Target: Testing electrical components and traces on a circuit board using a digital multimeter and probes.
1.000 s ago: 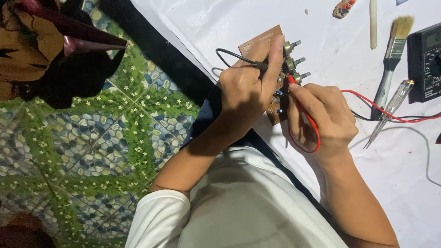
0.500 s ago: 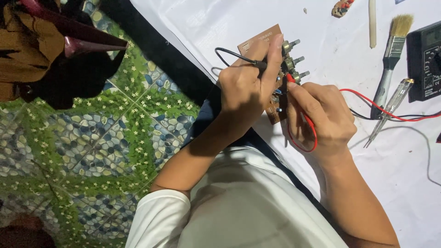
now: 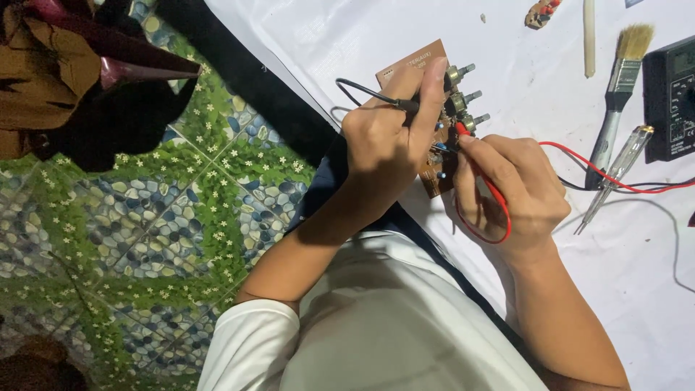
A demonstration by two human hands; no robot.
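Barely any change from a moment ago: left hand still pinches the black probe, right hand the red probe, both on the brown circuit board at twelve o'clock.

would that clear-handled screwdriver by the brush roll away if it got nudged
The screwdriver probably rolls easily: its handle looks round and smooth, lying flat on the white sheet. It seems light and rigid. The paintbrush beside it might stop it.

home floor repair spot | pebble-print mat | multimeter | paintbrush
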